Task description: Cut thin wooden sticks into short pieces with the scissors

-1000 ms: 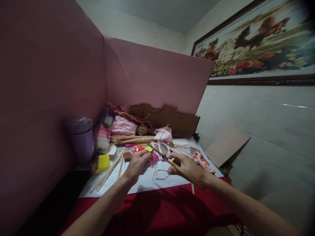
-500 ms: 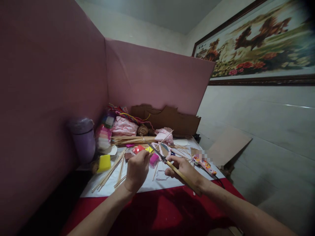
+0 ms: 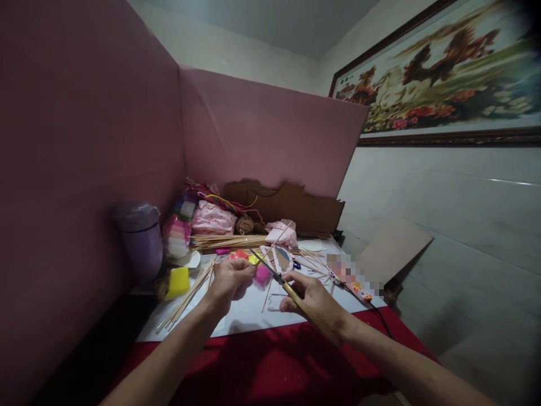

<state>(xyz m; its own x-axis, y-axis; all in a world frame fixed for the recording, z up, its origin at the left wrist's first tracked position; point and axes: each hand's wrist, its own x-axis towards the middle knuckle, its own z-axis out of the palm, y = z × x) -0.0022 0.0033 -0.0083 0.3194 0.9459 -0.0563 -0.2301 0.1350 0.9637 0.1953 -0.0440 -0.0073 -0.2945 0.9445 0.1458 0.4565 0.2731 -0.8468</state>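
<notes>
My left hand (image 3: pixel 232 279) is closed in a pinch on a thin wooden stick (image 3: pixel 279 239) that points up and to the right. My right hand (image 3: pixel 310 299) grips the pale wooden handle of a knife (image 3: pixel 291 292). Its dark, narrow blade slants up to the left and crosses the stick just ahead of my left fingertips; whether they touch, I cannot tell. Behind the blade lies a piece with a pink-white edging and a grey-blue and brown face (image 3: pixel 282 259). A magenta packet (image 3: pixel 262 277) is under the blade, beside my left fingers.
Loose sticks (image 3: pixel 186 299) and a yellow block (image 3: pixel 178 282) lie at left, near a purple lidded container (image 3: pixel 141 242). A stick bundle (image 3: pixel 228 241), twine ball (image 3: pixel 244 224) and torn cardboard (image 3: pixel 287 208) are behind. A flower-patterned corded tool (image 3: pixel 359 292) lies at right.
My left hand has drawn back slightly left, with its fingers showing more. The stick and the knife blade have shifted a little left with the hands.
</notes>
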